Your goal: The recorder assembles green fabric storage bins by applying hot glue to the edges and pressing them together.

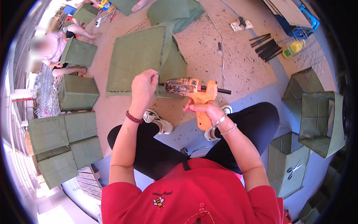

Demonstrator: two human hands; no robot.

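We have a green fabric-covered box (pixel 134 59) before us, a dark seam (pixel 162 48) running down its right edge. Our right hand (pixel 213 111) is wrapped around the handle of an orange hot-glue gun (pixel 204 98) at the box's near right corner, nozzle pointing left, a black glue stick (pixel 225 91) jutting from the rear. Our left hand (pixel 144 87) overlaps the box's near edge, fingers curled together; we cannot tell whether they pinch fabric. We would do well to steady the gun, lay an even bead and guard our left fingertips from the hot tip.
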